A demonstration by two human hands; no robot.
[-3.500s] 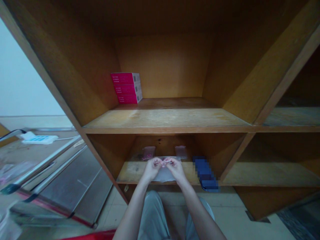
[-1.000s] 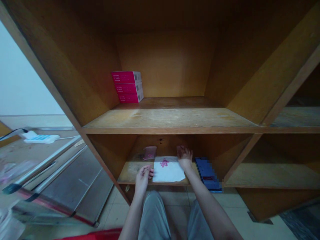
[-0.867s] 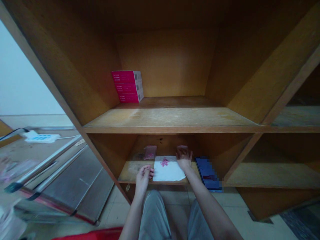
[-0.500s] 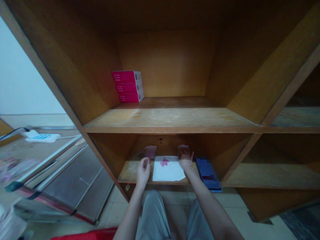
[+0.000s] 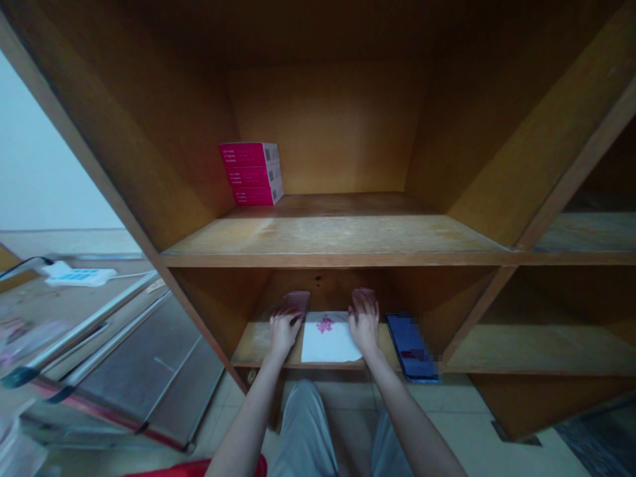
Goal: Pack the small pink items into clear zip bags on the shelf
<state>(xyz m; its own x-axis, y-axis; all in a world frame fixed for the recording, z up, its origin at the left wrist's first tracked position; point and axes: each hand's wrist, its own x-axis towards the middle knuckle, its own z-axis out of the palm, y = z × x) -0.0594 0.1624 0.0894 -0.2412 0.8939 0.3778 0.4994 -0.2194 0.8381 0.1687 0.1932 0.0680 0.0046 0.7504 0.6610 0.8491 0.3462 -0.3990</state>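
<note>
On the lower shelf (image 5: 258, 341) lies a white sheet (image 5: 328, 346) with a small heap of pink pieces (image 5: 325, 324) near its far edge. My left hand (image 5: 284, 328) lies left of the sheet, fingers stretched out and touching a small pinkish bag (image 5: 297, 300). My right hand (image 5: 364, 321) rests right of the sheet, fingers flat and spread over the near edge of a second small bag (image 5: 364, 293). Neither bag is lifted off the shelf.
A dark blue phone (image 5: 410, 344) lies on the shelf just right of my right hand. Three pink boxes (image 5: 251, 173) are stacked on the upper shelf (image 5: 338, 238) at the back left. A white power strip (image 5: 79, 275) lies on the floor at the left.
Both hands left the pink pieces on the sheet and spread apart. The right hand went to the right bag; the left hand has moved forward onto the left bag.
</note>
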